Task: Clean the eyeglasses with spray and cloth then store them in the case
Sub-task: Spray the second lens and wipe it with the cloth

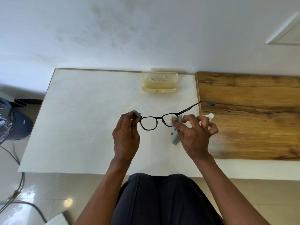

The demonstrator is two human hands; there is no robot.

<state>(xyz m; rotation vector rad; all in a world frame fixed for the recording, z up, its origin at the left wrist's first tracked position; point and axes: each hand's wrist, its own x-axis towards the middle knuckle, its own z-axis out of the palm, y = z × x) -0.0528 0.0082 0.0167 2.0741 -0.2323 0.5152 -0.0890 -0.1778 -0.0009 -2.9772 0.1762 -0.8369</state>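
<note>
Black-framed eyeglasses (159,118) hang in the air above the white table (84,120). My left hand (126,135) pinches the frame's left corner at the hinge. My right hand (194,135) presses a pale green cloth (175,135) against the right lens, and the cloth's tail hangs below the fingers. The right temple arm sticks out toward the wooden board. A small white spray bottle (210,116) lies behind my right fingers, mostly hidden. The yellowish translucent case (159,82) stands open at the table's far edge, by the wall.
A wooden board (251,114) covers the right part of the surface. A dark blue bag (17,125) and cables (17,159) lie on the tiled floor at left. My dark-trousered lap (162,200) is below the table's near edge.
</note>
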